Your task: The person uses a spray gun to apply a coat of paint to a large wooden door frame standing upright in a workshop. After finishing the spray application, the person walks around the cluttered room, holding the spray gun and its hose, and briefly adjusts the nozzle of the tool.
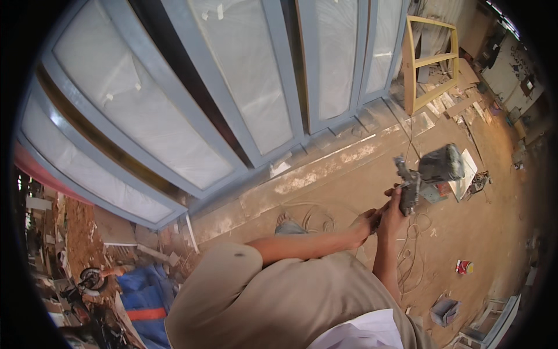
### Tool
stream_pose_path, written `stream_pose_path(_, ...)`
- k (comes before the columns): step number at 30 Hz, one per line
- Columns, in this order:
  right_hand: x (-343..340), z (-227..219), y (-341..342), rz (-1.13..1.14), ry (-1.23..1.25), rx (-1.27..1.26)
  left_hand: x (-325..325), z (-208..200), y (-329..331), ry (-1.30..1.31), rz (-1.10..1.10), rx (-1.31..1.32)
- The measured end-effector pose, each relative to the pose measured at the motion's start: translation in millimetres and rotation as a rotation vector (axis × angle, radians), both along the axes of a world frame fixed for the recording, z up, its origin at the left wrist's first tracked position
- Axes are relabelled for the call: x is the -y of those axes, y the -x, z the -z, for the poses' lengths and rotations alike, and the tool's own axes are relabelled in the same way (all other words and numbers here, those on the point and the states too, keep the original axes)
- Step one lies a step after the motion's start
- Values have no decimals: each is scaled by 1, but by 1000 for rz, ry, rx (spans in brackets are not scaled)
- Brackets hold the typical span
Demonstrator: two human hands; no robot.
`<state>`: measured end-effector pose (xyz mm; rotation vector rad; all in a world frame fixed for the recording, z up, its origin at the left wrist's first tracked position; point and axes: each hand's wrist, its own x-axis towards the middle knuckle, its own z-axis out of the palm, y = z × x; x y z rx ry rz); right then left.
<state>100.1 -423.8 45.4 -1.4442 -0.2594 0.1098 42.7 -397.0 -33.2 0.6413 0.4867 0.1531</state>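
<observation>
The left hand (365,225) is curled, what it holds unclear. Just beside it, the right hand (395,214) is wrapped around a grimy spray gun (410,191), presumably by its handle, so the dark cup (443,164) juts rightward, clear of both hands.

A brown floor (459,235) is spreading wide. A yellow frame (409,70) is standing near scattered boards (463,107). Light (504,20) is glowing at upper right.

Site: paint workshop; indicators: row of blue frames (285,75) with film-covered panes (244,70), handheld spray gun (410,193), yellow frame (435,59), wood scraps (464,107), dusty brown floor (447,232)
</observation>
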Motion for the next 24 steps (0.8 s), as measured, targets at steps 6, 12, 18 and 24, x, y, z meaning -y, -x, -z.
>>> stream_pose_path(6, -49, -28, -13, -127, -27, 65, -44, -17, -5, 40, -89, 135)
stream_pose_path(12, -122, -69, -39, -272, -38, 76, -113, -48, -39, 26, -200, 233)
stream_pose_path(18, -212, -154, -101, -361, 79, 100, -212, -77, -70, -440, 81, 411)
stream_pose_path(24, -317, -315, -197, -324, 44, 530, -314, 24, -43, -1324, 527, -47)
